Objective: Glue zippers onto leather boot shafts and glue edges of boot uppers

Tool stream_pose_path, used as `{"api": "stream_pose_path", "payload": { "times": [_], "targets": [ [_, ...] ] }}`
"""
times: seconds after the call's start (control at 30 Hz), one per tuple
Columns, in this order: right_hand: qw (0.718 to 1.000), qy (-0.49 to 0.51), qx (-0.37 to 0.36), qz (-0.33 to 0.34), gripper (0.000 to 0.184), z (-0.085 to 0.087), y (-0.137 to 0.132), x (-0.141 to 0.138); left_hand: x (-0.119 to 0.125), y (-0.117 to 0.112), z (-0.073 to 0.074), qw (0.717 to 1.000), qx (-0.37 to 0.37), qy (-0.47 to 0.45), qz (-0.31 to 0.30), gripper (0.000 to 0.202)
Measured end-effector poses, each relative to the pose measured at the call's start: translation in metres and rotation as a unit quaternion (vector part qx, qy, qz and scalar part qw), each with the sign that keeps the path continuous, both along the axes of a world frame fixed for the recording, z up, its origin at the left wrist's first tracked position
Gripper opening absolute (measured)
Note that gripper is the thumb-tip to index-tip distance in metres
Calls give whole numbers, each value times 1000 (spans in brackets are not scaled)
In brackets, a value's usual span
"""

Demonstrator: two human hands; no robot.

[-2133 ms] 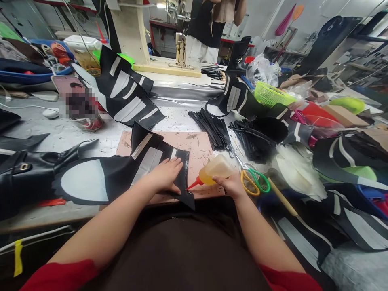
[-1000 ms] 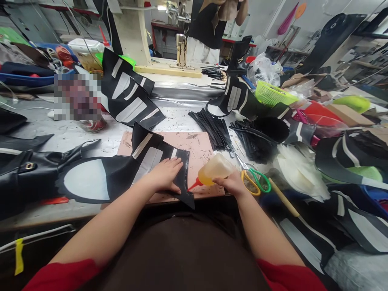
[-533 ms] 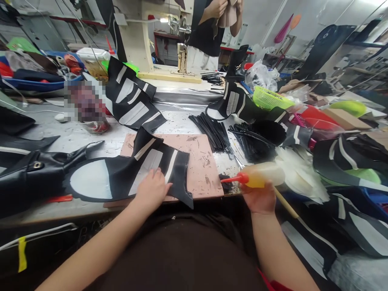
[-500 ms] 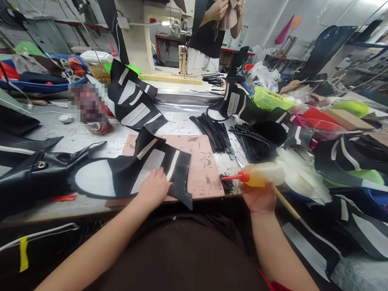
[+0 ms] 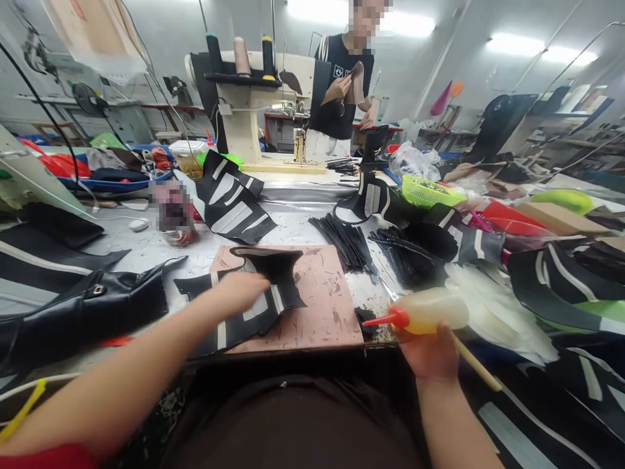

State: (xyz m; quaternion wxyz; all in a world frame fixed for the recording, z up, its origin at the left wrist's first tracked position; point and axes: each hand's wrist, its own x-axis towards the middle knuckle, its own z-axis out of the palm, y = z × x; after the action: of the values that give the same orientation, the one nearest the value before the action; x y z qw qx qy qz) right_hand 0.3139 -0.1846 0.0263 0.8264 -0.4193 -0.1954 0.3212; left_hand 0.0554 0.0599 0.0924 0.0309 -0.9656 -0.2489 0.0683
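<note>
A bright workshop with grey walls opens ahead, where a co-worker [image 5: 336, 111] in a black top stands behind a cream sewing machine [image 5: 251, 137], holding a piece of brown material. In front of me is a pale, littered bench [image 5: 297, 228], and near its front edge lies a pinkish board [image 5: 329, 309]. A black boot piece [image 5: 289, 293] with pale strips lies partly on that board, reaching past its left side, one part curled up. My left grip [image 5: 241, 290] is over the piece, blurred, so I cannot tell whether the fingers pinch it or are spread. My right grip [image 5: 432, 348] is closed around a cloudy bottle [image 5: 439, 309] of yellow liquid, its red nozzle pointing left, near the board's right edge. Thin black strips [image 5: 344, 244] lie beyond, and a black boot [image 5: 92, 309] rests at far left.
</note>
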Motion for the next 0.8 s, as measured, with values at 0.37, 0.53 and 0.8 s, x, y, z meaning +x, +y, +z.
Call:
{"api": "stream_pose_path", "payload": {
  "times": [0.37, 0.53, 0.8],
  "targets": [
    [993, 96, -7, 67, 39, -1, 46, -9, 24, -10, -26, 995, -57, 70, -47, 51],
    [997, 25, -54, 51, 50, -3, 100, -10, 32, -6, -38, 998, -19, 53, -32, 71],
    [975, -156, -156, 11, 66, -3, 187, -24, 27, -3, -48, 999, -41, -2, -22, 85]
  ]
}}
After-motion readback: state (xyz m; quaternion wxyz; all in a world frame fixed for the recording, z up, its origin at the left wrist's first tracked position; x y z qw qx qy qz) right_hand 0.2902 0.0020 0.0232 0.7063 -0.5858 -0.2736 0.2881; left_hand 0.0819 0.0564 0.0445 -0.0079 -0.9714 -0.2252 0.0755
